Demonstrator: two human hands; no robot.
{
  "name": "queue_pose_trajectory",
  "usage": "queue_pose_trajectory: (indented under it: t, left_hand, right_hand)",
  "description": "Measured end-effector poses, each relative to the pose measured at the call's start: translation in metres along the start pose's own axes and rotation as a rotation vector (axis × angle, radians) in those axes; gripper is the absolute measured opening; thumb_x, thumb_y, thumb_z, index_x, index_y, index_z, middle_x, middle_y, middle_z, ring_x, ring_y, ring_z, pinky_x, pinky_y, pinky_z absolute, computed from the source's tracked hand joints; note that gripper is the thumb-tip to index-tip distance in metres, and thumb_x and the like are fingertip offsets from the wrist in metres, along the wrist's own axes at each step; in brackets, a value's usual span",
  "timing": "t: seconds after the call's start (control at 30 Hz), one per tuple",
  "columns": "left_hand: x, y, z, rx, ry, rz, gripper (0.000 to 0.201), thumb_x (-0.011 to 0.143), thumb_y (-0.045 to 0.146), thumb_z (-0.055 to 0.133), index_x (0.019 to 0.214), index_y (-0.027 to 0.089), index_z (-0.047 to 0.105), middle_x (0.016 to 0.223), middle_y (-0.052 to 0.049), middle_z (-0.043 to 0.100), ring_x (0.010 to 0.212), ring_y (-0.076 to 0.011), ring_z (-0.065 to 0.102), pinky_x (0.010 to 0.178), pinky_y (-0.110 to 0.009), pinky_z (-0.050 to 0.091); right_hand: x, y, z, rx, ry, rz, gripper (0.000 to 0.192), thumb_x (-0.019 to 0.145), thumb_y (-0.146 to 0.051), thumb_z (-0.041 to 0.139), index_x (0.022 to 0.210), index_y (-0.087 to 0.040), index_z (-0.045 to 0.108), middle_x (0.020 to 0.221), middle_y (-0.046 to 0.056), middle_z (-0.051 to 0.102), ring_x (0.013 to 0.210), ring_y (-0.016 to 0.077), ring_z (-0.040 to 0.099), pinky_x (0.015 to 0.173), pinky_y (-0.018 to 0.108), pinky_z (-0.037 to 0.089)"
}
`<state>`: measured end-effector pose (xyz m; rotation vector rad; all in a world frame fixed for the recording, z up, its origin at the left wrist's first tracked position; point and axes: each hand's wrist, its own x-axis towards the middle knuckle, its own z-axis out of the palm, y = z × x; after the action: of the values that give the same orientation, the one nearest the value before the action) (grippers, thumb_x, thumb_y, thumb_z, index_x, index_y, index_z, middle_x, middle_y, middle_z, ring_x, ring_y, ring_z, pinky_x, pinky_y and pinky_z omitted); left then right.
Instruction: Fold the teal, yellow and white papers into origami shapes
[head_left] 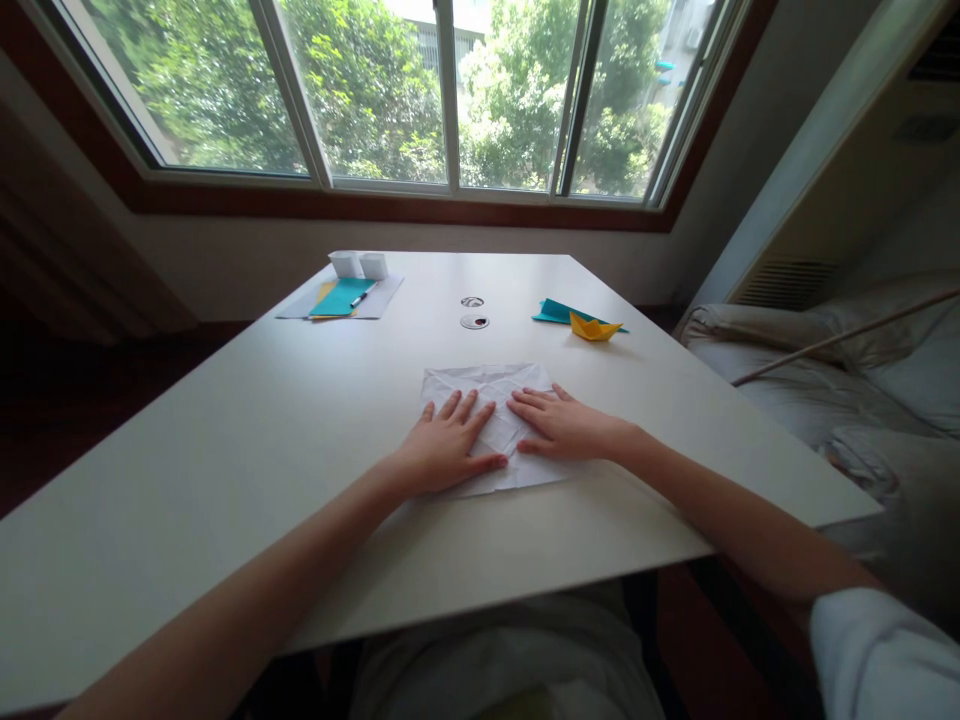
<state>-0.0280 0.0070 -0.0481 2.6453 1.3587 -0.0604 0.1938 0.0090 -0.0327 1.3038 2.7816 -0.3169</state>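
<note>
Creased white paper sheet (491,420) lay flat on white surface (225,450), near centre. Left hand (446,450) and right hand (566,425) pressed it, grips released, fingers spread, equally near, thumbs toward middle crease.

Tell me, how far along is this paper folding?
Done: a folded yellow paper boat sits on the table beside a teal sheet. In hand: the left hand and right hand press flat on a creased white sheet, which is still mostly flat, with only crease lines showing. Left: probably most of the folds, since no shape has formed yet.
</note>
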Motion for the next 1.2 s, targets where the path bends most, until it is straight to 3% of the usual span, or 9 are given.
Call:
queue_pose_trajectory:
  t: [0.1,0.27,0.53,0.63,0.73,0.83,0.9,1.0,1.2]
  left_hand:
    - [0.000,-0.003,-0.004,-0.015,-0.052,0.007,0.098,0.070,0.081,0.026,0.145,0.022,0.004,0.150,-0.011,0.002,0.137,-0.0320,0.002,0.106,-0.054,0.010]
    - [-0.005,-0.029,-0.018,-0.023,-0.263,-0.002,0.114,0.060,0.083,0.041,0.143,0.022,-0.006,0.149,-0.012,-0.008,0.137,-0.0340,-0.003,0.105,-0.056,0.009]
    - [-0.018,-0.054,-0.032,0.004,-0.383,-0.097,0.130,0.048,0.076,0.060,0.143,0.019,-0.007,0.149,-0.016,-0.010,0.135,-0.0390,-0.005,0.102,-0.061,0.010]
    - [-0.017,-0.054,-0.035,-0.013,-0.297,-0.068,0.117,0.052,0.074,0.060,0.145,0.022,0.010,0.151,-0.015,0.007,0.135,-0.0399,0.004,0.102,-0.059,0.015]
    - [-0.010,-0.056,-0.034,-0.053,-0.085,0.023,0.071,0.070,0.069,0.048,0.125,0.025,0.049,0.132,-0.012,0.046,0.126,-0.0333,0.033,0.097,-0.047,0.032]
    - [-0.002,-0.059,-0.028,-0.054,0.062,0.095,0.045,0.079,0.060,0.045,0.100,0.023,0.061,0.106,-0.010,0.060,0.106,-0.0270,0.050,0.086,-0.037,0.042]
    - [0.003,-0.060,-0.023,-0.070,0.078,0.135,0.046,0.078,0.057,0.049,0.108,0.024,0.058,0.115,-0.009,0.056,0.107,-0.0259,0.050,0.088,-0.037,0.041]
    - [0.005,-0.057,-0.017,-0.110,0.016,0.186,0.062,0.077,0.059,0.051,0.129,0.028,0.043,0.140,-0.008,0.038,0.125,-0.0261,0.037,0.102,-0.040,0.029]
    - [0.006,-0.042,-0.024,-0.073,-0.131,0.124,0.087,0.066,0.072,0.051,0.140,0.033,0.025,0.150,-0.006,0.019,0.135,-0.0311,0.017,0.105,-0.058,0.005]
  right_hand:
    - [-0.002,-0.001,0.000,0.085,-0.096,-0.058,0.092,0.077,-0.072,0.034,0.145,-0.017,0.008,0.150,0.012,0.007,0.138,0.0269,0.008,0.110,0.047,0.011]
    - [-0.007,0.011,-0.001,0.096,-0.177,0.135,0.118,0.060,-0.081,0.045,0.144,-0.015,-0.004,0.149,0.016,-0.006,0.136,0.0343,-0.004,0.107,0.056,0.001]
    - [-0.015,0.034,-0.001,0.098,-0.248,0.180,0.130,0.049,-0.079,0.058,0.144,-0.019,-0.006,0.151,0.013,-0.008,0.135,0.0385,-0.007,0.106,0.058,0.001]
    - [-0.015,0.038,-0.003,0.078,-0.114,0.128,0.116,0.051,-0.076,0.060,0.144,-0.021,0.017,0.150,0.014,0.014,0.135,0.0386,0.008,0.107,0.054,0.010]
    - [-0.009,0.036,-0.006,0.039,0.082,0.055,0.074,0.067,-0.069,0.056,0.120,-0.018,0.053,0.125,0.016,0.050,0.119,0.0338,0.042,0.099,0.046,0.031]
    - [-0.002,0.031,-0.006,0.038,0.150,-0.020,0.049,0.079,-0.058,0.050,0.106,-0.018,0.059,0.107,0.013,0.060,0.099,0.0267,0.056,0.088,0.040,0.041]
    - [0.000,0.027,-0.003,0.054,0.157,-0.086,0.051,0.081,-0.056,0.048,0.116,-0.020,0.054,0.120,0.013,0.055,0.108,0.0260,0.053,0.093,0.040,0.038]
    - [0.002,0.024,0.000,0.051,0.129,-0.152,0.068,0.079,-0.062,0.047,0.135,-0.025,0.038,0.141,0.011,0.037,0.129,0.0270,0.033,0.105,0.046,0.022]
    - [0.009,0.024,0.002,0.045,0.028,-0.101,0.088,0.072,-0.074,0.042,0.143,-0.027,0.020,0.149,0.010,0.020,0.136,0.0296,0.017,0.107,0.052,0.012]
